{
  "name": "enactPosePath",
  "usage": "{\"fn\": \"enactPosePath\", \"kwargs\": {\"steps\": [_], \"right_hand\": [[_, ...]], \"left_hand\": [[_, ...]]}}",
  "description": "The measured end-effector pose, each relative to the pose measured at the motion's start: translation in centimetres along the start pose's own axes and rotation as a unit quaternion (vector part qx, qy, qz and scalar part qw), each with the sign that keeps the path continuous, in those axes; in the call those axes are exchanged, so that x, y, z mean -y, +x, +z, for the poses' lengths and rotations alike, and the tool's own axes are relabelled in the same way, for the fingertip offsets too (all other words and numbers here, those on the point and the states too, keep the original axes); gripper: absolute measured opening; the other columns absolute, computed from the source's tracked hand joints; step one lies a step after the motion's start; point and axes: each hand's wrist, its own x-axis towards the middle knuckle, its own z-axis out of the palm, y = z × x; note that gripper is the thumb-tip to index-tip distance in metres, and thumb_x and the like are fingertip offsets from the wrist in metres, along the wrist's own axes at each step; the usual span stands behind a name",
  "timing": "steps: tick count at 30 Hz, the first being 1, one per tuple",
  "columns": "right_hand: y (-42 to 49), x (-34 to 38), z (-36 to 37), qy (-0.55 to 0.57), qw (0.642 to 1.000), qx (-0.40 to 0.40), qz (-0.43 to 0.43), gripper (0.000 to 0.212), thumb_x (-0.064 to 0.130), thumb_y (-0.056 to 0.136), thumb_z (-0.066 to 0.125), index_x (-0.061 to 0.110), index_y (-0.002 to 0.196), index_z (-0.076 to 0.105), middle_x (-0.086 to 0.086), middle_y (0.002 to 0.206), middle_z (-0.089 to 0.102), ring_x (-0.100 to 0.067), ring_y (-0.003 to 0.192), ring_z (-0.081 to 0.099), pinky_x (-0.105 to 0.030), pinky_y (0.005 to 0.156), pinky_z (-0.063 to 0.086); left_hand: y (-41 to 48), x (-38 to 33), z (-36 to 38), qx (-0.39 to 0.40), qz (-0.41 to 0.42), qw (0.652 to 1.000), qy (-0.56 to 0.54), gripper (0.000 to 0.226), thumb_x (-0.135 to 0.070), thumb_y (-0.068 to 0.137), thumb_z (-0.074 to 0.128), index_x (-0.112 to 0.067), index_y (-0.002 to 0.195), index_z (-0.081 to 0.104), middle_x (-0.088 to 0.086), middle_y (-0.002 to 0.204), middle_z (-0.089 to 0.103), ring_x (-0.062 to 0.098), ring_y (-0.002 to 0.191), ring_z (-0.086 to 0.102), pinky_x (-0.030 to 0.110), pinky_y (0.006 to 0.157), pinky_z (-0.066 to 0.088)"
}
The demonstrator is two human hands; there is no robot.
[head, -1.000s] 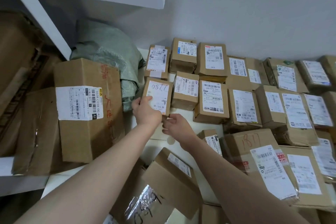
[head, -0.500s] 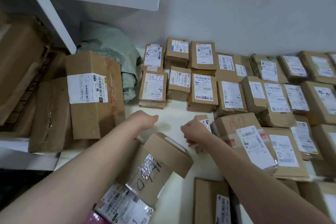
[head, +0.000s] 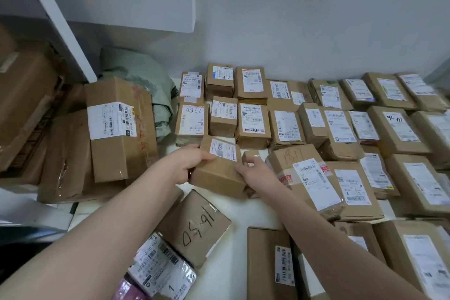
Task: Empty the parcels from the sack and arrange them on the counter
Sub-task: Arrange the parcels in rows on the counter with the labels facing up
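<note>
Between both hands is a small brown cardboard parcel (head: pixel 219 170) with a white label, held just above the white counter (head: pixel 233 221). My left hand (head: pixel 187 163) grips its left side and my right hand (head: pixel 253 173) grips its right edge. Beyond it stand rows of labelled brown parcels, among them one marked 0877 (head: pixel 192 119). A crumpled green sack (head: pixel 146 83) lies at the back left against the wall. A tiny parcel (head: pixel 250 153) sits just behind my right hand.
A big box marked 1817 (head: pixel 302 175) lies right of my hands. A parcel with handwritten digits (head: pixel 194 226) and a clear-wrapped packet (head: pixel 160 268) lie near the front. Large cartons (head: pixel 119 126) are stacked on the left by a white shelf post (head: pixel 58 19).
Both hands drew back from the 0877 parcel, which stays in its row. They then closed on the small parcel from the front and lifted it toward the rows.
</note>
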Motion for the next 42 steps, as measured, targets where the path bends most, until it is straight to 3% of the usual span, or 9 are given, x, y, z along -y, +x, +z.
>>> {"fn": "enactPosePath", "kwargs": {"steps": [6, 10, 14, 18, 23, 26, 29, 34, 42], "right_hand": [[-0.1, -2.4, -1.1, -0.107, 0.980, -0.139, -0.097, 0.030, 0.020, 0.095, 0.052, 0.019, 0.125, 0.056, 0.003, 0.116, 0.060, -0.015, 0.096, 0.058, -0.011, 0.064, 0.045], [0.6, -4.1, -0.6, -0.301, 0.937, -0.158, -0.080, 0.043, 0.028, 0.092, 0.056, 0.016, 0.131, 0.044, -0.010, 0.133, 0.044, -0.029, 0.127, 0.038, -0.036, 0.095, 0.040], [0.9, -5.1, 0.8, -0.412, 0.900, -0.139, -0.026, 0.043, 0.026, 0.093, 0.055, 0.008, 0.127, 0.034, -0.019, 0.131, 0.044, -0.034, 0.123, 0.042, -0.034, 0.086, 0.047], [1.7, -5.6, 1.7, -0.403, 0.897, -0.177, -0.045, 0.036, 0.017, 0.094, 0.054, 0.009, 0.124, 0.035, -0.018, 0.126, 0.044, -0.031, 0.110, 0.056, -0.032, 0.077, 0.052], [1.8, -6.1, 0.8, -0.430, 0.873, -0.220, -0.062, 0.039, 0.017, 0.089, 0.058, 0.010, 0.126, 0.045, -0.014, 0.125, 0.039, -0.026, 0.108, 0.052, -0.028, 0.070, 0.053], [0.3, -5.7, -0.2, -0.376, 0.898, -0.206, -0.099, 0.022, 0.025, 0.097, 0.047, 0.013, 0.114, 0.049, -0.009, 0.114, 0.049, -0.027, 0.094, 0.060, -0.032, 0.064, 0.049], [-1.6, -4.8, -0.7, -0.296, 0.953, -0.065, -0.032, 0.030, 0.039, 0.099, 0.043, 0.011, 0.102, 0.056, -0.005, 0.090, 0.063, -0.024, 0.074, 0.064, -0.037, 0.067, 0.056], [-4.0, -4.6, 0.8, -0.086, 0.961, 0.165, 0.204, 0.061, 0.048, 0.098, 0.049, 0.012, 0.144, 0.033, -0.019, 0.116, 0.061, -0.037, 0.074, 0.073, -0.046, 0.064, 0.061], [-7.4, -4.4, 1.7, 0.117, 0.969, 0.031, 0.217, 0.056, 0.058, 0.098, 0.036, 0.007, 0.108, 0.056, -0.016, 0.078, 0.063, -0.031, 0.070, 0.066, -0.047, 0.070, 0.060]], "left_hand": [[1.4, 2.8, 1.7, -0.044, -0.012, 0.998, 0.047, 0.045, 0.006, 0.090, 0.055, -0.012, 0.131, 0.049, 0.014, 0.118, 0.065, 0.031, 0.095, 0.065, 0.036, 0.072, 0.054], [2.2, 3.8, 2.2, -0.103, -0.009, 0.981, 0.162, 0.049, -0.002, 0.095, 0.047, -0.008, 0.142, 0.039, 0.012, 0.123, 0.055, 0.027, 0.096, 0.058, 0.032, 0.078, 0.049], [3.0, 4.4, 2.0, -0.102, -0.048, 0.958, 0.266, 0.033, -0.006, 0.099, 0.039, -0.001, 0.131, 0.049, 0.014, 0.131, 0.050, 0.028, 0.102, 0.053, 0.033, 0.080, 0.045], [3.1, 4.7, 2.3, -0.039, -0.051, 0.993, 0.096, 0.021, 0.000, 0.100, 0.039, -0.012, 0.104, 0.056, 0.009, 0.119, 0.052, 0.023, 0.091, 0.053, 0.034, 0.070, 0.049], [2.5, 5.0, 2.6, -0.013, -0.027, 0.990, 0.139, 0.037, -0.010, 0.101, 0.043, -0.019, 0.136, 0.050, 0.005, 0.105, 0.057, 0.018, 0.083, 0.051, 0.025, 0.058, 0.035], [1.8, 5.0, 1.6, -0.045, -0.017, 0.985, 0.164, 0.042, -0.018, 0.100, 0.048, -0.021, 0.143, 0.044, 0.008, 0.133, 0.052, 0.026, 0.114, 0.052, 0.034, 0.086, 0.042], [0.8, 5.2, 0.1, -0.061, -0.013, 0.976, 0.206, 0.021, -0.023, 0.099, 0.050, -0.019, 0.119, 0.055, 0.010, 0.123, 0.055, 0.026, 0.098, 0.053, 0.033, 0.082, 0.041], [-0.8, 6.5, -1.6, -0.036, -0.075, 0.944, 0.321, 0.051, -0.053, 0.096, 0.048, -0.007, 0.116, 0.059, 0.007, 0.107, 0.063, 0.025, 0.085, 0.058, 0.036, 0.086, 0.051], [-4.2, 5.3, -0.8, -0.001, -0.067, 0.973, 0.220, 0.073, -0.072, 0.092, 0.028, -0.007, 0.103, 0.058, 0.013, 0.084, 0.063, 0.028, 0.075, 0.062, 0.040, 0.081, 0.053]]}}
